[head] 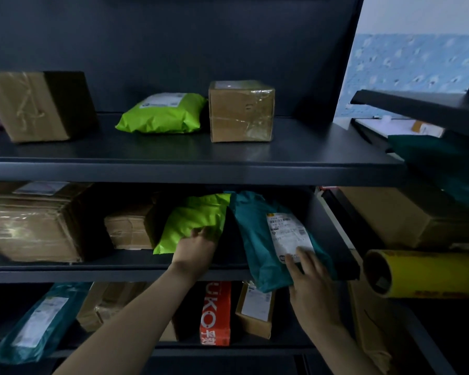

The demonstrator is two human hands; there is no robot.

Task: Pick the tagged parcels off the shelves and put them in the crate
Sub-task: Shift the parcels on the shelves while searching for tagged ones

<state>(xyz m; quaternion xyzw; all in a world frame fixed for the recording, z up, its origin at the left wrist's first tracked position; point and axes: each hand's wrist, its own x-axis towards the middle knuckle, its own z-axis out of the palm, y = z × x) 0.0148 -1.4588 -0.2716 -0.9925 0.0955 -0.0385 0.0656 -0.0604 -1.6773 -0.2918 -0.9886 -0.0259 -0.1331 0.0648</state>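
Note:
On the middle shelf (119,266) a lime-green mailer bag (195,217) leans upright, and my left hand (197,249) grips its lower right corner. Beside it on the right a teal mailer bag (257,239) with a white label slants out over the shelf's front edge. My right hand (309,280) holds the teal bag's lower end, thumb on the label. No crate is in view.
The top shelf (173,163) carries two cardboard boxes and another lime-green bag (163,115). Cardboard boxes (38,223) fill the middle shelf's left. The bottom shelf has a teal bag (38,323), a red box (215,312) and a small carton. A yellow roll (423,274) juts from the right.

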